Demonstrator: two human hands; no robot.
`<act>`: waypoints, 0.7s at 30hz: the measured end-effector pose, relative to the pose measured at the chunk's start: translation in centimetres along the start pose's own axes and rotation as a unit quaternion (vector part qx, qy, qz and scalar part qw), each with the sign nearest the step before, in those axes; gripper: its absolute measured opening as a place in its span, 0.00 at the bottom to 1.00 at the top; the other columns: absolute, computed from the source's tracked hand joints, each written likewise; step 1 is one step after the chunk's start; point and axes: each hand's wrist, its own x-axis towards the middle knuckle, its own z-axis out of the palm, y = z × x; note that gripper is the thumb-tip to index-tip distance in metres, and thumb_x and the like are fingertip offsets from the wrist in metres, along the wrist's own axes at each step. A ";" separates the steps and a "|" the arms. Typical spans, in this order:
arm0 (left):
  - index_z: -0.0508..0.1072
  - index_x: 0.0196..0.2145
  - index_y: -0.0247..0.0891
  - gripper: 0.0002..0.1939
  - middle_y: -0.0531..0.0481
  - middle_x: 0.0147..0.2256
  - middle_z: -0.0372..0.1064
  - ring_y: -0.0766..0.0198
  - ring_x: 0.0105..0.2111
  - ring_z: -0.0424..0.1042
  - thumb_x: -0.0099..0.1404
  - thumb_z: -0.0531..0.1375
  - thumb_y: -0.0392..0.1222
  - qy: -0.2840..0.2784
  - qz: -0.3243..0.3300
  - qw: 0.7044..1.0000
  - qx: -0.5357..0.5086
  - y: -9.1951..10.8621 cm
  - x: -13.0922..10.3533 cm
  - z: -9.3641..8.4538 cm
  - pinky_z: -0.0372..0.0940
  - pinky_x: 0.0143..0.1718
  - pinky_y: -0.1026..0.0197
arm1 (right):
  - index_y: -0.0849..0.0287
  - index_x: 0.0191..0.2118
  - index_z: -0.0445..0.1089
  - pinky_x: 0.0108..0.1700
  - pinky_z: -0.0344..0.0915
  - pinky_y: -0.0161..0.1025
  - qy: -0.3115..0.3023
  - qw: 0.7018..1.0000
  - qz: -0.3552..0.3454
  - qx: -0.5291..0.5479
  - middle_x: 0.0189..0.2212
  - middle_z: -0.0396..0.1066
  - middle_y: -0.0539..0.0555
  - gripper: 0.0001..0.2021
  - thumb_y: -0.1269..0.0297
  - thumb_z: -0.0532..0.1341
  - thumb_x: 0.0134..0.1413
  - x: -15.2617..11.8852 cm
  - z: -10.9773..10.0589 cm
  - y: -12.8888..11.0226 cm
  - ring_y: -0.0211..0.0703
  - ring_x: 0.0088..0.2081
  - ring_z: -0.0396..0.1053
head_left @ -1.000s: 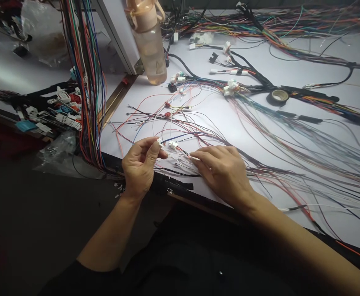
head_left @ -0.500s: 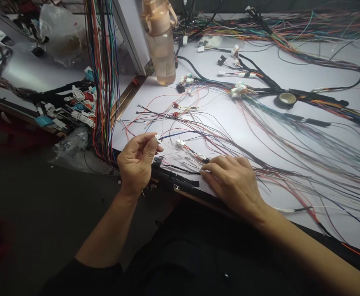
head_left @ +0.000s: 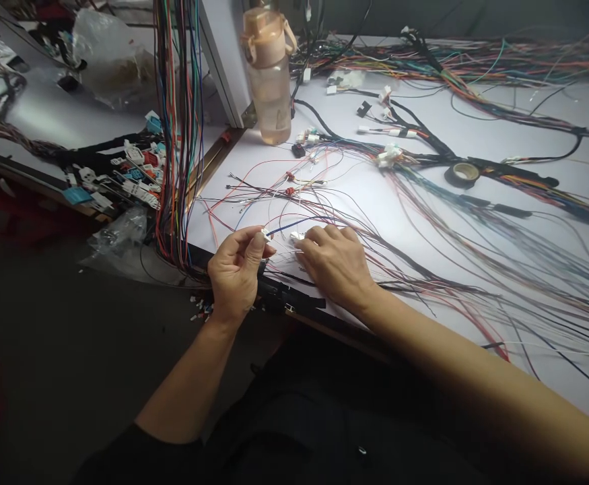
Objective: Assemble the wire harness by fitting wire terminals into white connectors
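My left hand [head_left: 236, 273] pinches a small white connector [head_left: 266, 235] between thumb and forefinger. A blue wire [head_left: 289, 225] runs out of that connector to the right. To its right, my right hand [head_left: 337, 263] is low over the table with fingers curled together. Its fingertips are among thin white wires [head_left: 287, 254], close beside another white connector [head_left: 295, 237] that they partly cover. Whatever lies between those fingertips is too small to make out. Loose dark and red wires [head_left: 355, 222] spread behind and beside both hands.
A water bottle [head_left: 270, 87] stands by the white upright post. Black tape [head_left: 462, 175] lies on a taped harness [head_left: 425, 141] at the right. Hanging wires [head_left: 178, 121] and a pile of connectors [head_left: 132, 175] are at the left. The table's dark front edge [head_left: 294, 296] runs below my hands.
My right hand has moved left and slightly away from me, nearer my left hand and the loose white connector. My left hand keeps its connector. The whole view has shifted slightly.
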 end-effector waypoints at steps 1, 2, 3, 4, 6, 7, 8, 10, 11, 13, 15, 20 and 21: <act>0.75 0.39 0.37 0.12 0.50 0.31 0.73 0.66 0.28 0.74 0.62 0.64 0.48 0.000 -0.003 1.000 0.001 0.0 0.0 0.0 0.71 0.33 0.64 | 0.58 0.32 0.72 0.37 0.47 0.43 -0.011 1.000 0.004 -0.006 0.36 0.72 0.54 0.09 0.64 0.57 0.62 0.2 0.1 0.0 0.43 0.36 0.61; 0.75 0.39 0.37 0.12 0.50 0.31 0.73 0.66 0.28 0.74 0.62 0.64 0.48 0.002 -0.004 1.000 0.002 -0.1 -0.1 0.0 0.70 0.34 0.64 | 0.58 0.31 0.72 0.37 0.48 0.42 -0.017 1.000 0.010 -0.006 0.36 0.72 0.54 0.09 0.64 0.58 0.62 0.3 0.1 0.1 0.43 0.36 0.62; 0.75 0.39 0.38 0.12 0.50 0.32 0.73 0.66 0.29 0.74 0.62 0.64 0.48 0.006 -0.004 1.000 0.005 -0.2 -0.1 0.0 0.70 0.35 0.64 | 0.58 0.31 0.72 0.38 0.48 0.42 -0.019 1.000 0.015 0.001 0.36 0.72 0.54 0.09 0.64 0.58 0.62 0.3 0.1 0.2 0.42 0.36 0.62; 0.76 0.39 0.38 0.11 0.50 0.32 0.73 0.66 0.31 0.74 0.63 0.64 0.47 0.014 -0.001 1.000 0.008 -0.3 -0.1 -0.1 0.70 0.37 0.64 | 0.58 0.32 0.72 0.38 0.50 0.41 -0.014 1.000 0.021 0.014 0.37 0.72 0.53 0.08 0.64 0.58 0.62 0.2 -0.1 0.3 0.42 0.36 0.63; 0.76 0.40 0.38 0.11 0.49 0.33 0.73 0.65 0.34 0.74 0.63 0.64 0.46 0.032 0.001 0.999 0.015 -0.6 -0.1 -0.1 0.69 0.40 0.64 | 0.58 0.35 0.72 0.40 0.52 0.39 0.005 0.998 0.025 0.054 0.36 0.73 0.52 0.08 0.64 0.57 0.63 -0.2 -0.7 0.8 0.40 0.36 0.65; 0.76 0.40 0.38 0.11 0.49 0.33 0.73 0.65 0.34 0.74 0.63 0.64 0.46 0.039 0.000 0.999 0.017 -0.7 -0.1 -0.1 0.69 0.41 0.64 | 0.58 0.35 0.72 0.41 0.52 0.39 0.012 0.997 0.024 0.077 0.35 0.74 0.52 0.09 0.64 0.57 0.63 -0.5 -1.0 1.0 0.39 0.35 0.66; 0.75 0.40 0.37 0.11 0.49 0.33 0.73 0.66 0.34 0.74 0.63 0.64 0.46 0.042 -0.002 0.999 0.016 -0.8 -0.1 0.0 0.69 0.40 0.64 | 0.58 0.35 0.72 0.41 0.53 0.38 0.016 0.995 0.024 0.098 0.33 0.74 0.51 0.09 0.63 0.56 0.64 -0.8 -1.3 1.1 0.39 0.34 0.67; 0.75 0.40 0.37 0.11 0.48 0.33 0.73 0.66 0.31 0.73 0.64 0.63 0.46 0.039 -0.008 0.999 0.006 -0.9 -0.1 0.3 0.69 0.38 0.64 | 0.58 0.35 0.71 0.40 0.53 0.38 0.016 0.991 0.029 0.133 0.31 0.74 0.50 0.09 0.63 0.56 0.64 -1.5 -1.8 1.4 0.38 0.32 0.67; 0.75 0.40 0.37 0.11 0.48 0.33 0.73 0.67 0.30 0.73 0.64 0.64 0.46 0.035 -0.011 0.999 0.000 -0.9 -0.1 0.5 0.69 0.37 0.65 | 0.59 0.34 0.71 0.40 0.53 0.38 0.016 0.989 0.033 0.146 0.30 0.74 0.50 0.09 0.63 0.56 0.63 -1.7 -2.0 1.5 0.37 0.31 0.68; 0.75 0.39 0.37 0.10 0.49 0.32 0.73 0.67 0.29 0.73 0.63 0.64 0.45 0.027 -0.016 0.999 -0.009 -0.8 -0.2 0.8 0.69 0.35 0.65 | 0.59 0.35 0.71 0.39 0.53 0.37 0.015 0.986 0.036 0.163 0.30 0.74 0.49 0.08 0.64 0.57 0.63 -2.1 -2.1 1.5 0.37 0.31 0.68; 0.75 0.39 0.37 0.10 0.50 0.31 0.72 0.68 0.28 0.72 0.62 0.65 0.45 0.022 -0.020 0.999 -0.011 -0.7 -0.3 1.1 0.69 0.34 0.66 | 0.58 0.35 0.71 0.39 0.53 0.37 0.015 0.985 0.035 0.171 0.30 0.74 0.49 0.08 0.65 0.56 0.63 -2.3 -2.1 1.3 0.37 0.32 0.69; 0.76 0.38 0.38 0.09 0.53 0.27 0.70 0.71 0.25 0.70 0.61 0.67 0.42 0.014 -0.028 0.999 -0.024 -0.7 -0.9 1.6 0.67 0.31 0.69 | 0.58 0.39 0.72 0.38 0.54 0.37 0.043 0.982 0.039 0.181 0.32 0.75 0.50 0.07 0.63 0.57 0.63 -2.5 -1.9 0.0 0.37 0.32 0.69; 0.76 0.38 0.38 0.09 0.53 0.26 0.70 0.71 0.24 0.69 0.60 0.67 0.41 0.009 -0.030 0.999 -0.029 -0.8 -1.1 1.7 0.66 0.31 0.69 | 0.58 0.40 0.72 0.38 0.54 0.37 0.053 0.981 0.041 0.184 0.32 0.74 0.50 0.08 0.62 0.58 0.63 -2.5 -1.8 -0.4 0.37 0.31 0.69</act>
